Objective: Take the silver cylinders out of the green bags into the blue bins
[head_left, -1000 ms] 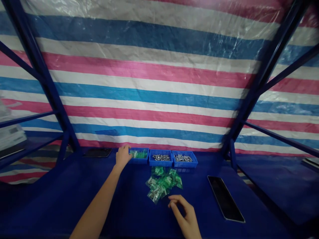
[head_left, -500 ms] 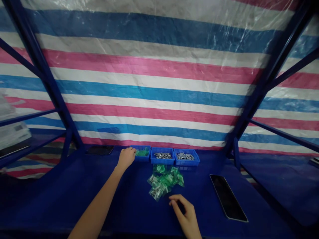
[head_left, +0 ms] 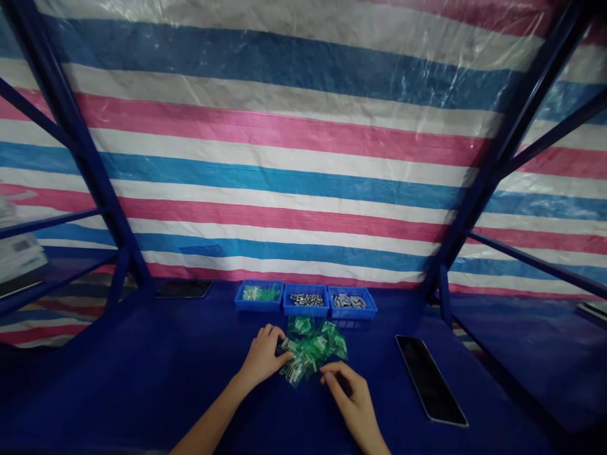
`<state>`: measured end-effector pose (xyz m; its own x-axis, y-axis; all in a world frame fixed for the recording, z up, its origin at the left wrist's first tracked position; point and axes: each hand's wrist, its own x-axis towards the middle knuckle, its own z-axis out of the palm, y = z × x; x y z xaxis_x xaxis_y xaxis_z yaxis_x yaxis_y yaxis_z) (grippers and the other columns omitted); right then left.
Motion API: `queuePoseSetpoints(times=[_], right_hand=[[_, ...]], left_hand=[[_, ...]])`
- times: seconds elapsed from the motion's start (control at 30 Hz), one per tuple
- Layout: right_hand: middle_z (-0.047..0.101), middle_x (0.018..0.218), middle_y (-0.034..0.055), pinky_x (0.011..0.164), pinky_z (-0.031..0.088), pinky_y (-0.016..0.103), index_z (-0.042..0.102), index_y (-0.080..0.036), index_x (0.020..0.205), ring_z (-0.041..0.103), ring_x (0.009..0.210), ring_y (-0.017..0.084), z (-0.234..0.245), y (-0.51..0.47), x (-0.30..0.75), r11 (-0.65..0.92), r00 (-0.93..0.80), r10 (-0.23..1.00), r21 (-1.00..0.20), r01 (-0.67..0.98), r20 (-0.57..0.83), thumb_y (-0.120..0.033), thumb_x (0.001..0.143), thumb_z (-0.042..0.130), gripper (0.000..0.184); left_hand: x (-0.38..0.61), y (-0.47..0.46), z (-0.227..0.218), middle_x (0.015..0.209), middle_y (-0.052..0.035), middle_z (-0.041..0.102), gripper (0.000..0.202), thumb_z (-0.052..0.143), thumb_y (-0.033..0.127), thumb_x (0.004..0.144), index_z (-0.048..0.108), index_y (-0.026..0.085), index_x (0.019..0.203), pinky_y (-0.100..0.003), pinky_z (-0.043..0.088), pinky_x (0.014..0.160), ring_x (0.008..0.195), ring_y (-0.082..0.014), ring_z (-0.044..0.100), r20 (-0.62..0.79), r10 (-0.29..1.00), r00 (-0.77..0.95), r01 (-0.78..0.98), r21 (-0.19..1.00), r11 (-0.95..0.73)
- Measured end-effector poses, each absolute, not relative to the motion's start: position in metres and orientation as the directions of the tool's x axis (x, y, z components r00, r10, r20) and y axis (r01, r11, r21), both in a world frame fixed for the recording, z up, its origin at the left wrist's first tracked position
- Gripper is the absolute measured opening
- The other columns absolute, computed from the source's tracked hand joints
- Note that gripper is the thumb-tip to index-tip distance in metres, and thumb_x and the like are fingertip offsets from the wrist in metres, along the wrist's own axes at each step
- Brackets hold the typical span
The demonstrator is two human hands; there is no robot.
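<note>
A loose pile of small clear packets with green and silvery contents (head_left: 313, 346) lies on the blue tabletop in front of me. My left hand (head_left: 264, 355) is at the pile's left edge, thumb and fingers apart around the corner of a packet; I see no firm grip. Close to the lower right of the pile, my right hand (head_left: 351, 395) is curled, thumb tip near the index fingertip. Whatever may be between them is too small to make out. Behind the pile stand blue trays: one with green and pale pieces (head_left: 258, 307), one with shiny metal pieces (head_left: 306, 311), one with grey pieces (head_left: 351, 313).
A dark phone-like slab (head_left: 431, 380) lies on the table at the right. Another flat dark device (head_left: 184, 289) is at the back left. Blue metal frame posts (head_left: 95, 177) rise on both sides before a striped plastic sheet (head_left: 284, 170).
My left hand has come away from the left tray, moving toward me and right to the packet pile. My right hand stays nearly where it was. The view has shifted slightly.
</note>
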<state>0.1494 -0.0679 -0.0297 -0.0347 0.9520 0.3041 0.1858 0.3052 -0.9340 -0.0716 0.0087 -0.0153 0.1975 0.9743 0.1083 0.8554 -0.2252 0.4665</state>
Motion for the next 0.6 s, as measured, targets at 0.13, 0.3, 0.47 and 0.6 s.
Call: queuePoseSetpoints(times=[0.13,0.3,0.47,0.6], right_hand=[[0.070,0.077,0.0049,0.070,0.050,0.027,0.070,-0.019,0.090,0.066,0.076,0.021,-0.015,-0.047,0.155,0.361,-0.005,0.931,-0.918,0.163,0.365,-0.038,0.091,0.057,0.024],[0.069,0.077,0.0045,0.068,0.049,0.028,0.069,-0.019,0.091,0.064,0.072,0.020,0.000,-0.014,0.149,0.473,-0.065,0.880,-0.857,0.206,0.470,-0.032,0.091,0.055,0.019],[0.069,0.091,0.0057,0.073,0.051,0.031,0.068,-0.020,0.105,0.064,0.079,0.019,0.002,0.020,0.138,0.541,-0.188,0.839,-0.820,0.186,0.511,-0.029,0.085,0.060,0.023],[0.070,0.092,0.0054,0.069,0.052,0.030,0.066,-0.020,0.107,0.066,0.079,0.019,-0.005,0.042,0.134,0.347,-0.226,0.911,-0.937,-0.028,0.344,-0.040,0.077,0.072,0.037]], left_hand=[[-0.076,0.014,-0.025,0.090,-0.0034,0.065,0.022,0.069,0.020,0.069,0.055,0.021,0.085,-0.034,0.044,0.079,0.090,-0.0244,0.059,0.137,0.977,0.165,0.768,0.604,-0.215],[-0.081,0.015,-0.033,0.074,0.0031,0.058,0.024,0.064,0.015,0.068,0.051,0.022,0.087,-0.028,0.047,0.068,0.071,-0.0172,0.060,0.237,0.970,0.056,0.464,0.854,-0.236],[-0.081,0.023,-0.006,0.087,0.0000,0.062,0.036,0.070,0.026,0.071,0.052,0.022,0.102,-0.029,0.051,0.074,0.080,-0.0164,0.064,0.303,0.952,-0.030,0.101,0.949,-0.299],[-0.064,0.041,0.019,0.104,-0.0062,0.067,0.046,0.076,0.026,0.069,0.053,0.020,0.108,-0.029,0.051,0.077,0.082,-0.0155,0.065,0.288,0.955,0.072,-0.068,0.957,-0.284]])
